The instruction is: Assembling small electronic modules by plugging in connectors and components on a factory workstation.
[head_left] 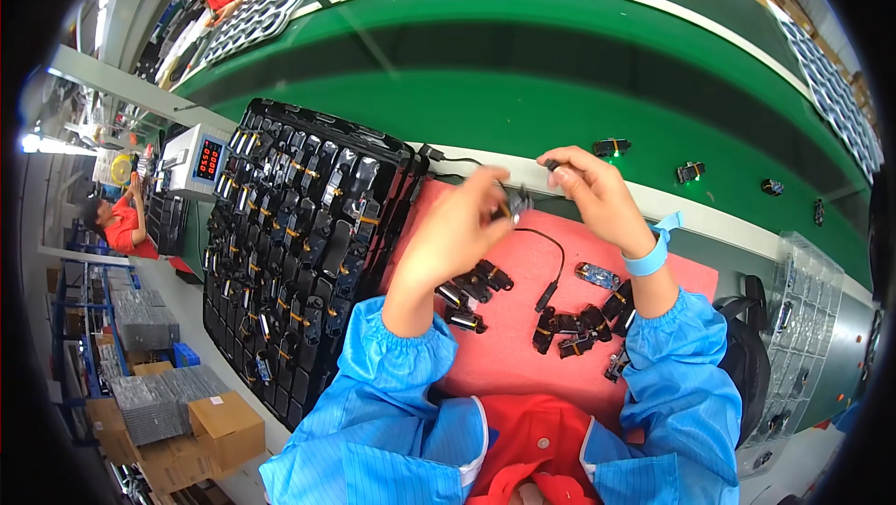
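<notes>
Over the pink mat (pixel 504 337), my left hand (pixel 453 230) is closed on a small black electronic module (pixel 511 206), partly blurred. My right hand (pixel 600 202) pinches a small black connector (pixel 551 165) just beside it; the two are apart. A blue strap (pixel 651 253) circles my right wrist. On the mat below lie a black cable plug (pixel 547 296), a blue circuit board (pixel 597 275), and loose black modules, with one group (pixel 474 292) under my left forearm and another (pixel 581 326) nearer my right.
Stacked black trays (pixel 308 225) of modules stand at left, beside a power supply (pixel 198 161) with a red display. Several modules (pixel 691 172) sit on the green belt (pixel 523 85) beyond. A clear tray (pixel 801 328) and a black bag (pixel 747 346) are at right. Other people (pixel 126 225) work further off.
</notes>
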Available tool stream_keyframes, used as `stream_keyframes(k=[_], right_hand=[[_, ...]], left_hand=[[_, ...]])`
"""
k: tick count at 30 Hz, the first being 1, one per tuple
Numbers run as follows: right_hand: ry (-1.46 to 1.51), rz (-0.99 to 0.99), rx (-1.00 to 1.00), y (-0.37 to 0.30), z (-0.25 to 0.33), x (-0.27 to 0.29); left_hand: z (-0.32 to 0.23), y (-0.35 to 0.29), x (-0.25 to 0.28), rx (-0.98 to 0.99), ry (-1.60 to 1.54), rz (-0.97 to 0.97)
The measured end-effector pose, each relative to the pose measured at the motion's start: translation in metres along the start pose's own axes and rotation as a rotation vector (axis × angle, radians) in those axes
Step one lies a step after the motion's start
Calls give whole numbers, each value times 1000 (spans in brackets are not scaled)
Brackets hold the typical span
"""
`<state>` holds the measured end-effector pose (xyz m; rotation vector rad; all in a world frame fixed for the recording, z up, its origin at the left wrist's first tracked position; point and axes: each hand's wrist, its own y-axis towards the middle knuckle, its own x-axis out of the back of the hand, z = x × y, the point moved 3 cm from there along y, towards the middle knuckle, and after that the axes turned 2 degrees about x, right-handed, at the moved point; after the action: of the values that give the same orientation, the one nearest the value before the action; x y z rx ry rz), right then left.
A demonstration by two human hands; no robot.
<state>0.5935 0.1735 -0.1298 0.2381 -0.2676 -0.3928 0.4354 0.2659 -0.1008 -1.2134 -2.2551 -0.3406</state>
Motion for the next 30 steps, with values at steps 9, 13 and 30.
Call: stream_keyframes(k=[9,13,30], right_hand=[[-203,-91,78,-5,13,-11],[-294,-122,108,-3,15,-11],[-280,-117,84,-2,7,-10]], left_hand=[[19,38,-28,-76,-675,-125],[21,43,-31,-127,-663,-192],[7,35,-22,-310,-229,-281]])
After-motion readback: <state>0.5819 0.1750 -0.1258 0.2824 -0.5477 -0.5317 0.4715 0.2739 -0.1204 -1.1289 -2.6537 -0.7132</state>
